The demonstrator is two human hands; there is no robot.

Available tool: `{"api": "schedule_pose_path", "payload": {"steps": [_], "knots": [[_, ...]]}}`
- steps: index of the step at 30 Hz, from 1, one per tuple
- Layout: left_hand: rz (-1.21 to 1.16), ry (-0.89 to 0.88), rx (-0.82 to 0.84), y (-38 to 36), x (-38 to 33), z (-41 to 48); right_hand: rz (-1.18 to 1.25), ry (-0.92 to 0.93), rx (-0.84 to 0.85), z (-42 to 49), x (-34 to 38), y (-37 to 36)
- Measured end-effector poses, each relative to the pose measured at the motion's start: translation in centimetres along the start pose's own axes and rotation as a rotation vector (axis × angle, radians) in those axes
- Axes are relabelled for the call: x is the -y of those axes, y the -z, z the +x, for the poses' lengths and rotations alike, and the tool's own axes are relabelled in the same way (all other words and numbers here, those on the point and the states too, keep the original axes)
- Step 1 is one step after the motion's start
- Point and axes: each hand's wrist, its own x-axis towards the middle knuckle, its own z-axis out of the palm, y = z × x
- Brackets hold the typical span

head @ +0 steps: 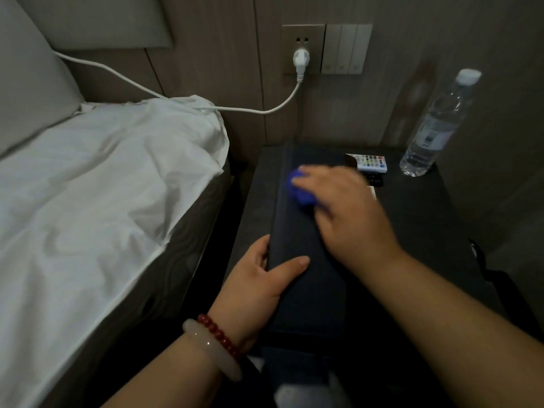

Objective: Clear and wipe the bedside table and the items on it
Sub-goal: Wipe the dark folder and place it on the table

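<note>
A long dark flat box (297,231) lies lengthwise over the dark bedside table (418,207). My left hand (262,278) grips the box's near left edge, thumb on top. My right hand (338,213) presses a blue cloth (300,189) onto the box's top, towards its far end; the hand is blurred. A white remote (369,163) with coloured buttons and a dark remote (375,180) lie at the back of the table, partly hidden by my right hand. A clear water bottle (435,128) stands upright at the back right corner.
The bed with a white sheet (103,187) runs close along the table's left side. A white cable (206,106) goes from the bed to a plug (300,61) in the wall socket above the table. Wall switches (346,50) sit beside it.
</note>
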Motion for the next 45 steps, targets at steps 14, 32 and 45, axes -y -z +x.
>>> {"api": "schedule_pose_path", "payload": {"steps": [14, 32, 45], "knots": [[0.150, -0.187, -0.019, -0.9, -0.9, 0.1, 0.016, -0.175, -0.153, 0.8, 0.5, 1.2], [0.215, -0.197, -0.077, 0.4, -3.8, 3.1, 0.017, 0.028, 0.014, -4.0, 3.1, 1.7], [-0.457, 0.178, -0.054, 0.2, -3.6, 2.2, 0.763, -0.856, -0.128, -3.4, 2.2, 5.1]]}}
